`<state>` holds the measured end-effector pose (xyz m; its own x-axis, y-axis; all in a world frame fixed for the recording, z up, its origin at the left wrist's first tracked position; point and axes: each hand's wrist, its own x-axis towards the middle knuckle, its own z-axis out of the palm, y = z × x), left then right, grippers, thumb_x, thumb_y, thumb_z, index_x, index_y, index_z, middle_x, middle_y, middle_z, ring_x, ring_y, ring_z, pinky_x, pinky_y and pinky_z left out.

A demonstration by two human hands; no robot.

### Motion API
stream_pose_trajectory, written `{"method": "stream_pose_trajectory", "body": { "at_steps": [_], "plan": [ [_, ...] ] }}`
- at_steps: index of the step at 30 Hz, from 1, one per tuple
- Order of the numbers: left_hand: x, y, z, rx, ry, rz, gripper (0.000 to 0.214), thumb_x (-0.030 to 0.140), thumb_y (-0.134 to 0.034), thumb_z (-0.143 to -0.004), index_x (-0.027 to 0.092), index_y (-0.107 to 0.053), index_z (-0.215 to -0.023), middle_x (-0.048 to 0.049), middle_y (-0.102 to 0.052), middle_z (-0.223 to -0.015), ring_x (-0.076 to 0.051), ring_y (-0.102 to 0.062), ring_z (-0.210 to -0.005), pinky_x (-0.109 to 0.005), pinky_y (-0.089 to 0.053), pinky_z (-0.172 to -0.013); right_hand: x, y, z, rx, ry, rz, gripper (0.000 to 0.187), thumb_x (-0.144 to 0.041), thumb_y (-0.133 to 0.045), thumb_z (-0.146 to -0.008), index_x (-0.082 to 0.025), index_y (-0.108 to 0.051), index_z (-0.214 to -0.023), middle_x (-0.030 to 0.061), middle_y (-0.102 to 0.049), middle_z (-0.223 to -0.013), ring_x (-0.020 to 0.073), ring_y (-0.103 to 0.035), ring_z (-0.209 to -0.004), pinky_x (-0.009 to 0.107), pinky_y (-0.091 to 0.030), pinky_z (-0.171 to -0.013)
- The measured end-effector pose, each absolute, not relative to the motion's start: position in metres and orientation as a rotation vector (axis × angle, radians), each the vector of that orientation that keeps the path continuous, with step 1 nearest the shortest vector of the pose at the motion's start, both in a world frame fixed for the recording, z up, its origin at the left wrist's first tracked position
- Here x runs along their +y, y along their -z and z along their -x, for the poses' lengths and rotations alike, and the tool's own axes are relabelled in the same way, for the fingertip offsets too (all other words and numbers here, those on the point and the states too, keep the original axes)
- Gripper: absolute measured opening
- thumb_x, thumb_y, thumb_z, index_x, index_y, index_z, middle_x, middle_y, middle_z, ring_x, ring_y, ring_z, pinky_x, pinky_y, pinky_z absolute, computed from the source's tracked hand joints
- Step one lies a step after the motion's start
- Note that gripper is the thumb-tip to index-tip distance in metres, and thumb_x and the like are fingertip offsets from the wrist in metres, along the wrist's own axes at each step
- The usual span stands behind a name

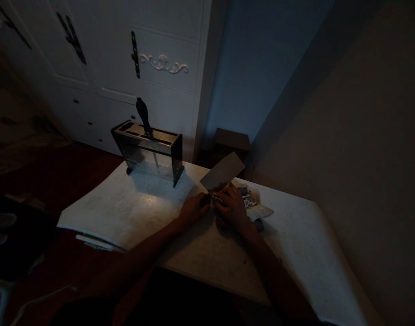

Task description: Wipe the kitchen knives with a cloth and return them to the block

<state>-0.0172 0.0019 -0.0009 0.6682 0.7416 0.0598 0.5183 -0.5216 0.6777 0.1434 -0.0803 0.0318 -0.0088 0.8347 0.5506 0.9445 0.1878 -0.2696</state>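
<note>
- Because the room was dim, fine detail of the grip could not be confirmed.
- The cleaver was seen held over the table, blade raised and tilted away toward the wall.
- The left hand was closed on the handle end; the right hand was clamped on a patterned cloth at the base of the blade.
- Both hands were found together, touching or nearly so, with the blade just beyond them.
- A cut to the right fingers was judged possible, should the cloth slip along the edge in poor light.
- A knife block with one knife was noted well apart, at the table's far side.
</note>
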Motion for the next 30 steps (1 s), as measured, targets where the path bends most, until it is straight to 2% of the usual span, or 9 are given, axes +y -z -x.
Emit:
{"method": "stream_pose_trajectory", "body": {
  "at_steps": [7, 15, 21, 24, 30],
  "plan": [
    [0.004, 0.003, 0.017, 0.984, -0.53, -2.245, 0.028, 0.031, -0.057, -0.084, 0.016, -0.063, -0.107, -0.0084, -0.072, -0.095, -0.022, -0.068, -0.086, -0.029, -0.049, -0.075, -0.077, -0.022, -0.15, -1.809, 0.202, 1.661, 0.012, -0.026, -0.058, -0.086, -0.02, -0.068, -0.088, 0.0069, -0.064, -0.085, 0.024, -0.055, -0.086, 0.039, -0.044, -0.081],
    [0.006, 0.0, 0.017, 1.037, -0.531, -2.218, 0.027, 0.031, -0.058, -0.083, 0.017, -0.064, -0.106, -0.007, -0.071, -0.096, -0.021, -0.066, -0.087, -0.029, -0.049, -0.077, -0.079, -0.02, -0.148, -1.707, 0.207, 1.663, 0.021, -0.039, -0.052, -0.093, -0.021, -0.063, -0.094, 0.0071, -0.066, -0.089, 0.0248, -0.058, -0.091, 0.04, -0.044, -0.087],
    [0.007, 0.0, 0.018, 1.037, -0.523, -2.225, 0.032, 0.035, -0.059, -0.084, 0.016, -0.063, -0.11, -0.0082, -0.071, -0.099, -0.023, -0.066, -0.09, -0.029, -0.048, -0.077, -0.079, -0.024, -0.149, -1.852, 0.124, 1.674, 0.044, -0.052, -0.067, -0.08, -0.019, -0.061, -0.109, 0.0107, -0.067, -0.101, 0.029, -0.059, -0.098, 0.044, -0.045, -0.09],
    [0.007, 0.002, 0.018, 1.045, -0.538, -2.241, 0.03, 0.034, -0.058, -0.084, 0.016, -0.064, -0.108, -0.0082, -0.071, -0.096, -0.023, -0.066, -0.087, -0.03, -0.047, -0.075, -0.079, -0.026, -0.154, -1.928, 0.076, 1.677, 0.047, -0.049, -0.071, -0.078, -0.017, -0.059, -0.111, 0.0126, -0.066, -0.104, 0.03, -0.06, -0.099, 0.045, -0.046, -0.09],
    [0.01, 0.002, 0.018, 1.072, -0.56, -2.219, 0.026, 0.03, -0.057, -0.083, 0.016, -0.066, -0.103, -0.0079, -0.07, -0.091, -0.021, -0.065, -0.081, -0.029, -0.046, -0.073, -0.08, -0.023, -0.161, -1.824, 0.03, 1.805, 0.039, -0.036, -0.066, -0.08, -0.017, -0.056, -0.113, 0.0139, -0.066, -0.105, 0.0306, -0.062, -0.097, 0.044, -0.05, -0.085]
  ]
}}
